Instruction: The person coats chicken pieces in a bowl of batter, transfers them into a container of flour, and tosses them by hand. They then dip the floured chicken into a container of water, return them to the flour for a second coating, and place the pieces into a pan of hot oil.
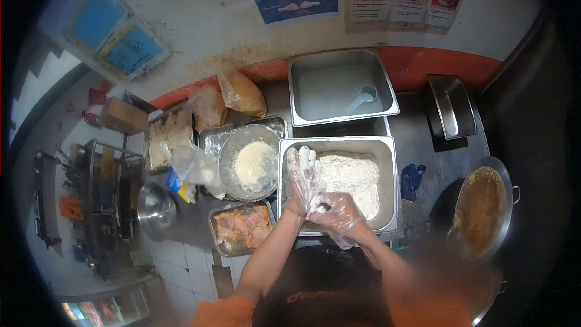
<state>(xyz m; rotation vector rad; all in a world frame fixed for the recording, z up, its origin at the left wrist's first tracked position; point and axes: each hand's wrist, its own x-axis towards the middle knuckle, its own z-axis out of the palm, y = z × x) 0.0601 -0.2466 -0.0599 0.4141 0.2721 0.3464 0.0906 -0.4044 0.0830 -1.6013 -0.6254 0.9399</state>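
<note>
A dark apron [321, 290] fills the bottom, blurry and cut off. On the left sits a metal tray [213, 233] of pink raw meat [245, 224], then a shiny round bowl [227, 163] of pale batter [251, 162]. Next the left hand [301, 174] stands up in a crinkly clear glove [310, 189], fingers straight, close together, holding nothing. The right hand [336, 211], gloved too, curls at the left wrist. I cannot tell if its fingers pinch anything. Both are over a square metal pan [339, 143] of powdery white flour [357, 178]. A round pot [508, 178] looks hazy on the right.
</note>
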